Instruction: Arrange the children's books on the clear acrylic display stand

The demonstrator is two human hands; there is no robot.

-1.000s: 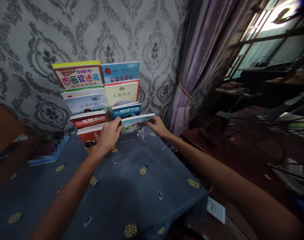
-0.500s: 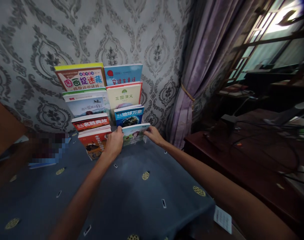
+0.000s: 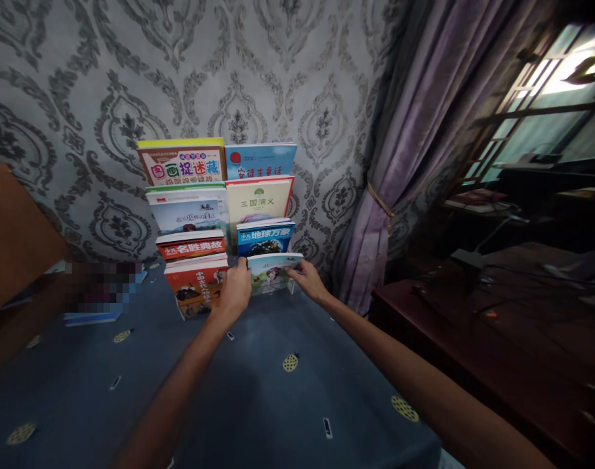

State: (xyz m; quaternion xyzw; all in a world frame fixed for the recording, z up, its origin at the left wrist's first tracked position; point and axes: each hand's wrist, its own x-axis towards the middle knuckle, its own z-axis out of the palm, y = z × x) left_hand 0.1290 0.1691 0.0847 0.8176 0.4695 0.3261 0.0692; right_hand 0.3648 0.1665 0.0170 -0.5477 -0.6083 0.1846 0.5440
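Observation:
A light green-and-blue book (image 3: 269,273) stands at the front of the right column of a tiered group of books. My left hand (image 3: 237,286) is closed on its left edge, and my right hand (image 3: 307,279) pinches its upper right corner. Right behind it is a blue book with a globe (image 3: 262,240), then a cream book with a red edge (image 3: 261,200). Left of my left hand stands a red-and-orange book (image 3: 194,284), with a red-titled book (image 3: 192,246) behind it. The rack under the books is mostly hidden.
A dark blue cloth with pineapple prints (image 3: 258,404) covers the table. Blue-edged books (image 3: 94,318) lie at the left near a brown cardboard box (image 3: 18,241). Patterned wallpaper (image 3: 258,65) and a purple curtain (image 3: 409,130) are behind; a dark red desk (image 3: 448,345) is at the right.
The camera view has shifted, so the books appear lower and further right. Both hands stay on the light green-and-blue book, and its cover shows slightly more.

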